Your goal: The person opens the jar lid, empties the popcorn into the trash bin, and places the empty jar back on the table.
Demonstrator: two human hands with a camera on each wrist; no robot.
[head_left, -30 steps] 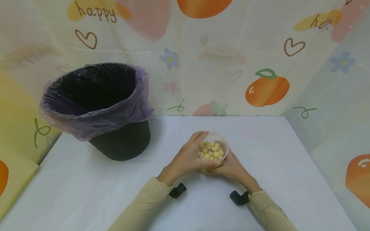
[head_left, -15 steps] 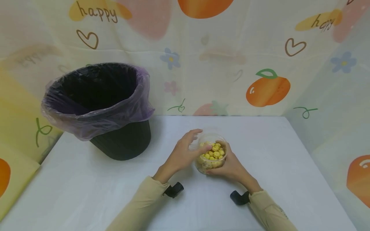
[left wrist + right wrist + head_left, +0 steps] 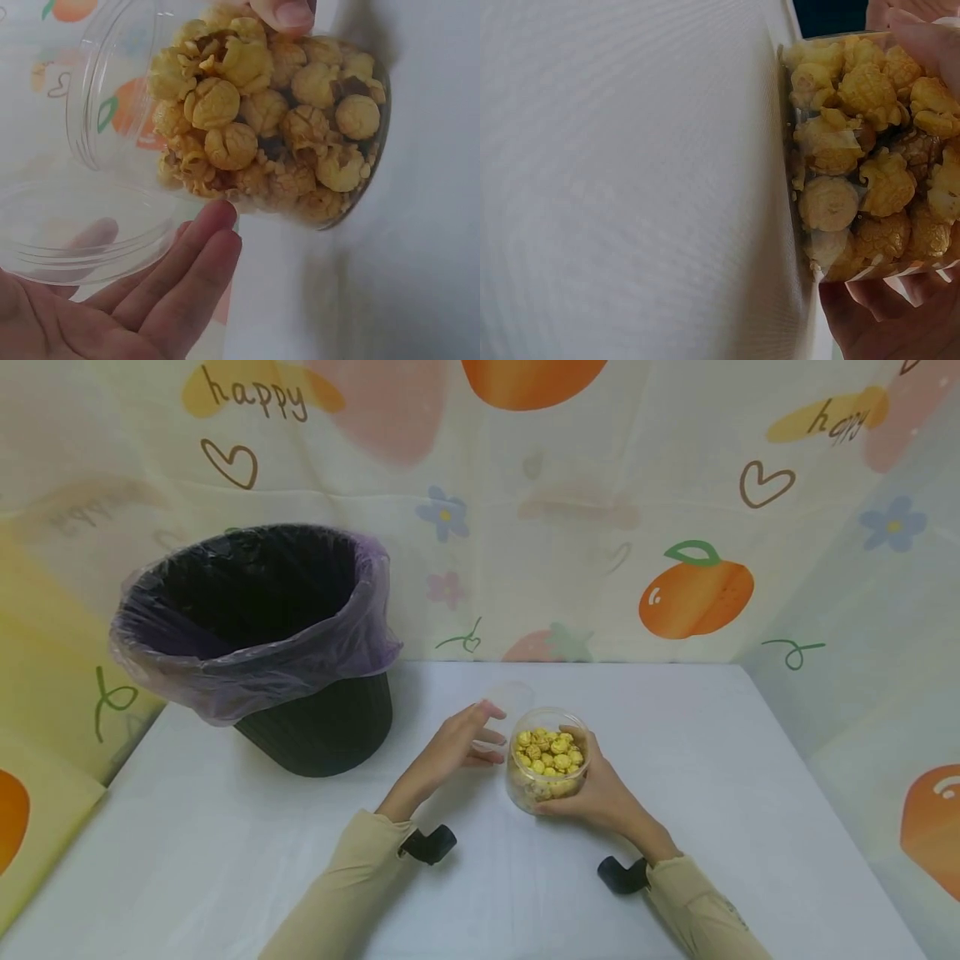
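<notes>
A clear round jar (image 3: 551, 789) full of yellow popcorn (image 3: 551, 753) stands on the white table, its mouth uncovered. My right hand (image 3: 596, 789) grips the jar from its right side, with the thumb across the near wall. Just left of the jar, my left hand (image 3: 450, 747) holds a clear round lid (image 3: 82, 266), which shows only faintly in the head view. In the left wrist view one digit shows through the lid, while other fingers (image 3: 199, 277) stretch towards the jar. Popcorn fills the jar in the right wrist view, with fingers around its wall.
A dark bin (image 3: 322, 727) lined with a translucent purple bag (image 3: 300, 652) stands at the back left. Behind the table (image 3: 675, 727) hangs a patterned cloth (image 3: 570, 568). Each wrist bears a small black camera mount.
My left hand has come away from the jar to the left, taking the clear lid off its mouth. The right hand stays around the jar, which has hardly moved.
</notes>
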